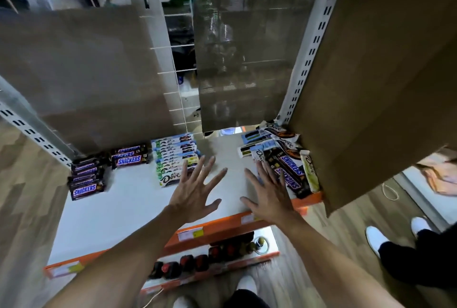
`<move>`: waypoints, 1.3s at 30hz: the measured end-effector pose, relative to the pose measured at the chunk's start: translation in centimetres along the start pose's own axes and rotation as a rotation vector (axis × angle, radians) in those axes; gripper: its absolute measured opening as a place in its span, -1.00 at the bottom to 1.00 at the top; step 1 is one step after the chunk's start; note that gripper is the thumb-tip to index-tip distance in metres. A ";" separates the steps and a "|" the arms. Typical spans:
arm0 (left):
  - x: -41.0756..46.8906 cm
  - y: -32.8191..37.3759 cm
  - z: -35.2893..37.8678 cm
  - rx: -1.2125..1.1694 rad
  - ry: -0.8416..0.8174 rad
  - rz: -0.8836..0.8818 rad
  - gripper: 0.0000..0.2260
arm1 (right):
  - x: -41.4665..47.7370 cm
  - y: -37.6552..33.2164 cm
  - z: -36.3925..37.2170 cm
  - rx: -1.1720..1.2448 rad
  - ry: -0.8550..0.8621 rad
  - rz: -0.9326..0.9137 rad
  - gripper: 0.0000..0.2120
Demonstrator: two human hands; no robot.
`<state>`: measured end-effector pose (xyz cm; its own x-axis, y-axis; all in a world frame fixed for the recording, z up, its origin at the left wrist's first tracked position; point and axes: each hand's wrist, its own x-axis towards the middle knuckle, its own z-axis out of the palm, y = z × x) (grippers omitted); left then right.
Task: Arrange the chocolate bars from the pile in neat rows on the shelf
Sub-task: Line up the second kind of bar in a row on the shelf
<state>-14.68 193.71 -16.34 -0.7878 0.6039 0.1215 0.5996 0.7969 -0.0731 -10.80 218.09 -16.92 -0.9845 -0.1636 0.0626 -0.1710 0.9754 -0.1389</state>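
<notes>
A loose pile of chocolate bars [284, 159], Dove and Snickers mixed, lies at the right end of the white shelf [128, 208]. A neat row of Dove bars [175, 156] runs front to back near the middle. Two Snickers stacks sit further left, one at the shelf's left edge [85, 176] and one behind it [129, 156]. My left hand [195, 193] hovers with fingers spread beside the front of the Dove row, holding nothing. My right hand [268, 193] is spread flat too, its fingertips at the left edge of the pile.
Brown cardboard sheets [81, 72] line the back and the right side [376, 80] of the bay. The shelf has an orange front rail [222, 228]. A lower shelf holds dark bottles [197, 262]. Another person's white shoes [376, 238] stand on the floor at right.
</notes>
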 end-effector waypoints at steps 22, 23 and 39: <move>9.6 9.3 2.7 0.003 -0.095 0.176 -0.31 | -4.1 12.4 -0.9 -0.024 -0.030 0.280 -0.25; 9.9 9.4 2.9 0.002 -0.100 0.178 -0.32 | -3.9 12.5 -0.9 -0.023 -0.029 0.289 -0.27; 13.1 8.7 4.7 0.096 -0.293 0.105 -0.27 | -0.3 13.7 -1.5 -0.206 -0.124 0.361 -0.54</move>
<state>-20.48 208.62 -20.07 -0.7379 0.6504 -0.1803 0.6745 0.7197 -0.1647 -12.78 231.74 -17.35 -0.9790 0.1895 -0.0750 0.1843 0.9803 0.0712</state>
